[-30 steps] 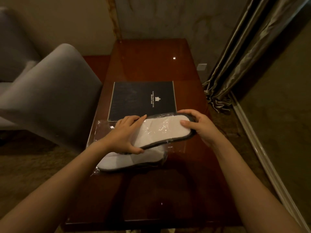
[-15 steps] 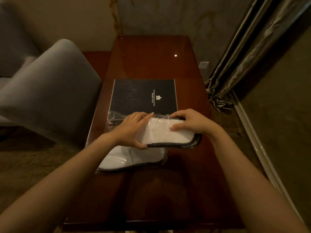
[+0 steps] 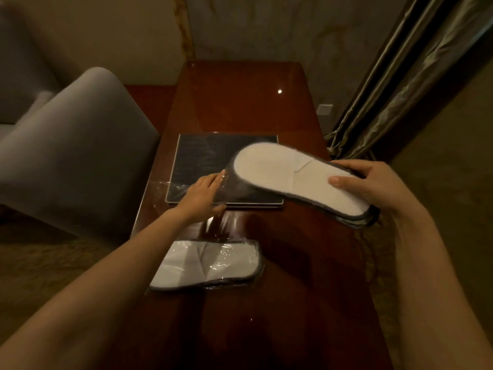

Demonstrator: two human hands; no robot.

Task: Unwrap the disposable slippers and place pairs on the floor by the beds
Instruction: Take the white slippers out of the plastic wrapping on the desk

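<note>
a hotel room, dimly lit: a glossy wooden bench [image 3: 240, 102] carries a dark folder [image 3: 197, 166] of the guest-information kind and plastic-wrapped disposable slippers [image 3: 208, 265]. a grey upholstered armchair [image 3: 74, 150] stands beside it, heavy satin curtains [image 3: 394, 84] hang to the carpet [image 3: 40, 263].

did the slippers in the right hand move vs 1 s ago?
Yes. The slippers came out of the plastic wrap, lifted off the table and went right, now partly overlapping the black folder.
</note>
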